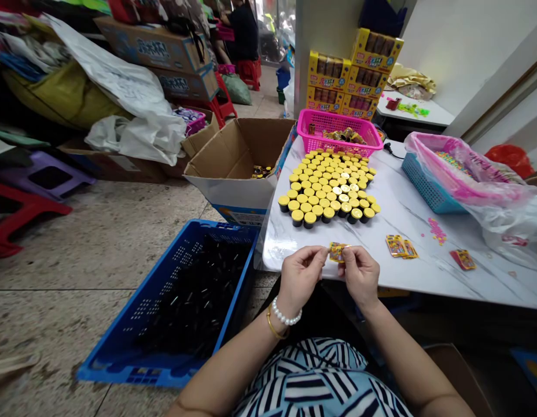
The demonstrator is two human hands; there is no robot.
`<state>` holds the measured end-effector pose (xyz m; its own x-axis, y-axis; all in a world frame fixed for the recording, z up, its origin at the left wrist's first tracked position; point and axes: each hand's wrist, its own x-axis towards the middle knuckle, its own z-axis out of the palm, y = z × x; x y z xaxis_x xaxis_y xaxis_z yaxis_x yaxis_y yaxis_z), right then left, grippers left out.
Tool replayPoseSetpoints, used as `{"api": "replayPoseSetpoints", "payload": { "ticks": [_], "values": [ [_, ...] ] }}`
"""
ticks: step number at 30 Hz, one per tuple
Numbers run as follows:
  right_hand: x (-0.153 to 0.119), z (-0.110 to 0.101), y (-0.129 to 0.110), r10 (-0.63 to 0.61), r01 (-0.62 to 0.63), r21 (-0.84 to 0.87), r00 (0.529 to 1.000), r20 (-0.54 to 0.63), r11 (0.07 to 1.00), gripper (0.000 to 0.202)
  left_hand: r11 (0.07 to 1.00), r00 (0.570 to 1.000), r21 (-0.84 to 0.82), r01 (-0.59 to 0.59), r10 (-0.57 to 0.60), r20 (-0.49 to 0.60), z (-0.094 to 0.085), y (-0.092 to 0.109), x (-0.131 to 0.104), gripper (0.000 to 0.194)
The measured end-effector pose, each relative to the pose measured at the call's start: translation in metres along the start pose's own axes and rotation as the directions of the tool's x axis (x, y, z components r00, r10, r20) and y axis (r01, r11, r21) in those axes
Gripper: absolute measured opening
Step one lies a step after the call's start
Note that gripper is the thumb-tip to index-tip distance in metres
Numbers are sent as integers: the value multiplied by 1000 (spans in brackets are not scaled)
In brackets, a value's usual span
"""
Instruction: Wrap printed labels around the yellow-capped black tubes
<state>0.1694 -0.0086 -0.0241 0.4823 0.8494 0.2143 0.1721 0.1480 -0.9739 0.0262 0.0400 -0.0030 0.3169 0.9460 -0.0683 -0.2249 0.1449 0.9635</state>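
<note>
At the table's front edge, my left hand [302, 271] and my right hand [359, 273] pinch a small yellow printed label [337, 252] between them, one at each end. Just beyond stand many little black tubs with yellow lids [320, 185], packed close together. To the right of my right hand lies a small stack of similar yellow labels [398, 246]. Farther right rests another small stack with reddish edges [463, 259]. Whether the held label is one layer or more I cannot tell.
A pink basket [372, 139] with small wrapped pieces stands behind the tubs. At right is a blue basket [429, 182] under a plastic-lined pink one. An open carton [234, 185] and a blue crate [133, 376] of black parts stand left of the table [425, 278].
</note>
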Motion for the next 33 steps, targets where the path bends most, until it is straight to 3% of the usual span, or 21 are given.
{"api": "replayPoseSetpoints", "payload": {
  "ticks": [5,13,19,24,27,29,31,33],
  "values": [
    [-2,-4,7,-154,163,-122,985,75,979,14,1000,1000,-28,-13,14,8,1,-1,5,28],
    [13,-6,-2,-249,300,-317,949,192,900,12,984,990,-113,138,-142,-22,-4,-2,18,32],
    [10,10,-5,-310,344,-403,939,148,848,14,1000,993,-16,-8,6,-115,-9,-5,20,27],
    [21,2,-12,-309,426,-434,897,315,794,21,997,993,-22,76,-78,-91,-17,-5,21,31],
    [54,-18,-17,-399,460,-582,885,241,670,22,982,986,-111,150,-156,-49,-20,-4,23,34],
    [81,-29,-16,-434,398,-774,883,178,493,27,957,975,-192,217,-221,-1,-21,-2,26,36],
    [104,-35,-10,-385,323,-893,903,192,314,27,922,955,-246,298,-288,75,-20,0,28,39],
    [116,-37,-4,-319,299,-925,923,217,235,19,894,933,-271,356,-328,147,-19,3,29,41]
  ]
}}
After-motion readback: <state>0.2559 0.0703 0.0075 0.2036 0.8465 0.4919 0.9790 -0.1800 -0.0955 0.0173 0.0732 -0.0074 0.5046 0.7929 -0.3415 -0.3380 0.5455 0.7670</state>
